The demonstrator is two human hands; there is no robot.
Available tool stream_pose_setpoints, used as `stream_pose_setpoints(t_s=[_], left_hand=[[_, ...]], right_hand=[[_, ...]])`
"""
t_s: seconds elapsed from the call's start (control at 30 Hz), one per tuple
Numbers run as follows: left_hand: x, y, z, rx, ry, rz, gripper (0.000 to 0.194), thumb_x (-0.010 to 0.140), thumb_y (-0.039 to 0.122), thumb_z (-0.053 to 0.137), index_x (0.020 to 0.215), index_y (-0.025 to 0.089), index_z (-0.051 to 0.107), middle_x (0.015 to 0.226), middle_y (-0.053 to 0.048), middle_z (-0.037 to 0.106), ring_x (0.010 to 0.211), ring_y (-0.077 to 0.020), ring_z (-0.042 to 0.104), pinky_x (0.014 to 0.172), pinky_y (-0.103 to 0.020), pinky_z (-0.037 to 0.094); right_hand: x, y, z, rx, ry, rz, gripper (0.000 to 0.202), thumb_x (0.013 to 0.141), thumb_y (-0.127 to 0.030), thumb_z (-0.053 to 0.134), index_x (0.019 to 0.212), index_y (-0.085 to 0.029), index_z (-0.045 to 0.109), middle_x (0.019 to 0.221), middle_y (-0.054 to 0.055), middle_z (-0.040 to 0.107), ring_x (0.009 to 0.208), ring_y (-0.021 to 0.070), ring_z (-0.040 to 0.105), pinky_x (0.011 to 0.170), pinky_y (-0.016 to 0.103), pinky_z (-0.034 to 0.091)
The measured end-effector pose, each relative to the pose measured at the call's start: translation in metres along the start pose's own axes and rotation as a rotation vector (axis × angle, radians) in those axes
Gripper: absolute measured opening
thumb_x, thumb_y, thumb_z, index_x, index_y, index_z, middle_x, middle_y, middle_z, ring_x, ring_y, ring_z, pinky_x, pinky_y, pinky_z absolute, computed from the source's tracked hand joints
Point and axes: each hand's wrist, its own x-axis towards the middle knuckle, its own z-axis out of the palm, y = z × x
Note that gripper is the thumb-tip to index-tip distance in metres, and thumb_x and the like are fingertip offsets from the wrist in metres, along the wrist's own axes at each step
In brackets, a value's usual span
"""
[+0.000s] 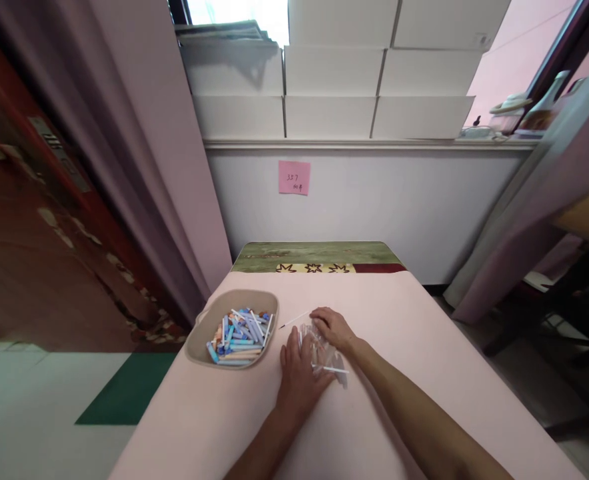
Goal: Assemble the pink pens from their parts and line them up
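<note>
A crumpled clear plastic bag (325, 350) lies on the pink tabletop (399, 347) between my two hands. My left hand (299, 373) rests over its left side, with the fingers spread. My right hand (332, 327) is bent over the bag's upper edge, and what its fingers touch is hard to make out. A thin white stick (335, 369) lies across the lower part of the bag, by my left thumb. Another thin stick (294, 321) with a dark tip lies just beyond my hands. To the left stands a beige basket (197, 350) holding several blue, white and orange sticks (242, 337).
A green patterned strip (319, 252) shows at the table's far end, against the white wall. A pink note (294, 178) is stuck there. Curtains hang at both sides, and white boxes (332, 73) are stacked on the sill.
</note>
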Motion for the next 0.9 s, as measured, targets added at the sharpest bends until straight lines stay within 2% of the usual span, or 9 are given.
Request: stream_pose_setpoints(t_s=[0.1, 0.17, 0.23, 0.3, 0.43, 0.53, 0.67, 0.8, 0.9], left_hand=[[0.005, 0.0, -0.005, 0.018, 0.048, -0.001, 0.084, 0.072, 0.06, 0.062, 0.138, 0.013, 0.037, 0.15, -0.024, 0.028, 0.139, -0.0362, 0.025, 0.109, -0.057, 0.021], [0.015, -0.002, -0.011, 0.016, 0.075, -0.008, 0.068, 0.083, 0.055, 0.05, 0.136, 0.014, 0.04, 0.15, -0.022, 0.031, 0.14, -0.033, 0.025, 0.11, -0.055, 0.02], [0.031, -0.005, -0.017, -0.001, 0.069, -0.054, 0.054, 0.091, 0.045, 0.038, 0.134, 0.012, 0.043, 0.149, -0.021, 0.034, 0.141, -0.0299, 0.024, 0.11, -0.051, 0.023], [0.05, -0.008, -0.02, -0.013, -0.019, -0.122, 0.053, 0.093, 0.042, 0.035, 0.136, 0.012, 0.042, 0.148, -0.021, 0.036, 0.141, -0.0286, 0.023, 0.111, -0.049, 0.021], [0.072, -0.012, -0.019, -0.016, -0.119, -0.211, 0.052, 0.092, 0.044, 0.036, 0.132, 0.013, 0.047, 0.137, -0.02, 0.05, 0.134, -0.0304, 0.037, 0.109, -0.052, 0.024], [0.062, -0.017, -0.022, -0.074, -0.092, -0.122, 0.05, 0.093, 0.044, 0.034, 0.129, 0.013, 0.048, 0.13, -0.016, 0.057, 0.127, -0.0264, 0.046, 0.106, -0.046, 0.032], [0.034, -0.031, -0.033, -0.211, -0.101, 0.061, 0.061, 0.088, 0.052, 0.043, 0.136, 0.016, 0.041, 0.134, -0.014, 0.053, 0.125, -0.0241, 0.048, 0.103, -0.041, 0.039], [0.018, -0.047, -0.036, -0.176, -0.215, 0.185, 0.087, 0.073, 0.061, 0.06, 0.143, 0.015, 0.033, 0.146, -0.018, 0.039, 0.135, -0.0303, 0.036, 0.108, -0.044, 0.033], [0.019, -0.047, -0.026, -0.092, -0.203, 0.187, 0.085, 0.077, 0.059, 0.057, 0.144, 0.015, 0.032, 0.148, -0.019, 0.036, 0.138, -0.0311, 0.031, 0.11, -0.047, 0.029]], right_hand=[[0.005, -0.002, -0.008, 0.048, 0.047, 0.015, 0.028, 0.089, -0.026, 0.045, 0.105, -0.021, 0.068, 0.108, 0.006, 0.068, 0.102, 0.0182, 0.061, 0.094, 0.034, 0.047], [-0.001, -0.004, -0.022, 0.057, 0.107, 0.052, 0.032, 0.091, -0.029, 0.041, 0.108, -0.019, 0.066, 0.113, 0.008, 0.065, 0.107, 0.0197, 0.059, 0.097, 0.037, 0.045], [-0.019, -0.009, -0.034, 0.052, 0.15, 0.089, 0.034, 0.092, -0.033, 0.04, 0.112, -0.019, 0.063, 0.116, 0.009, 0.063, 0.111, 0.0214, 0.057, 0.099, 0.039, 0.043], [-0.046, -0.02, -0.04, 0.035, 0.152, 0.112, 0.04, 0.089, -0.042, 0.048, 0.121, -0.021, 0.057, 0.123, 0.01, 0.06, 0.116, 0.0234, 0.054, 0.101, 0.041, 0.041], [-0.109, -0.046, -0.02, -0.058, 0.108, 0.14, 0.096, 0.068, -0.057, 0.071, 0.145, -0.019, 0.028, 0.145, 0.016, 0.038, 0.133, 0.0321, 0.036, 0.108, 0.049, 0.033], [-0.133, -0.056, 0.006, -0.182, 0.097, 0.175, 0.126, 0.051, -0.061, 0.08, 0.15, -0.023, 0.013, 0.152, 0.016, 0.025, 0.14, 0.0392, 0.019, 0.111, 0.059, 0.022], [-0.127, -0.053, 0.029, -0.275, 0.103, 0.147, 0.131, 0.046, -0.062, 0.082, 0.151, -0.023, 0.013, 0.154, 0.018, 0.02, 0.14, 0.0435, 0.011, 0.109, 0.065, 0.018], [-0.107, -0.041, 0.039, -0.318, 0.094, 0.103, 0.106, 0.063, -0.058, 0.074, 0.148, -0.018, 0.025, 0.151, 0.022, 0.026, 0.139, 0.0438, 0.017, 0.108, 0.065, 0.018], [-0.094, -0.033, 0.037, -0.318, 0.076, 0.056, 0.101, 0.065, -0.057, 0.073, 0.147, -0.018, 0.028, 0.149, 0.021, 0.029, 0.138, 0.0418, 0.021, 0.108, 0.062, 0.021]])
